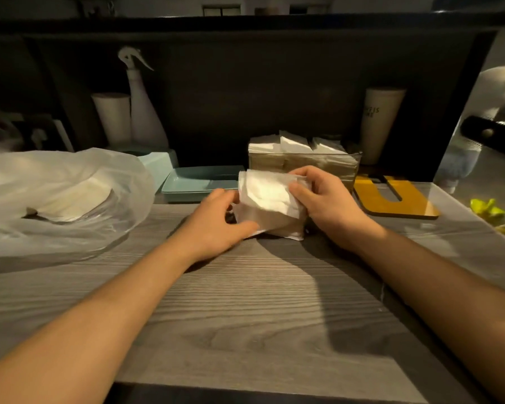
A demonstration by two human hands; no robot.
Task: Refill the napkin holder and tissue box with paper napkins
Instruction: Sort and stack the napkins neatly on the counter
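We're working near edge first: both forearms are reaching fwd over the grey wood-grain counter (245,310), converging toward 12 o'clock so the two hands can meet on one bundle.

Our left hand (216,223) is coming in from 7 o'clock, palm down, fingers curling round the lower left side of the napkin stack (267,199), thumb along its front bottom corner. Our right hand (324,196) is coming in from 5 o'clock, thumb pressing across the top face, fingers wrapping over the far right edge. Both are clamping the paper, w/ neither hand loose. We're prob. squeezing from both sides bc loose folded napkins splay otherwise; the top sheets are already lifting & curling at the left corner.

The stack is sitting w/ its bottom right corner touching the counter, tilted a bit toward us, just in front of the clear napkin holder (303,164) at 12 o'clock. That holder is already showing white napkins standing above its rim, so it's looking part or mostly filled. We can't tell if there's room left.

At 9 o'clock the plastic bag (70,193) is lying open w/ more napkins inside, kept close as supply. Behind it at 11 o'clock the teal tissue box (158,164) is standing next to its teal tray (199,182); we're judging that one not yet done.

Far back: spray bottle (143,106) & paper roll (113,118) at 10 o'clock, tall cup (382,123) at 1 o'clock, yellow board (397,199) flat at 2 o'clock.
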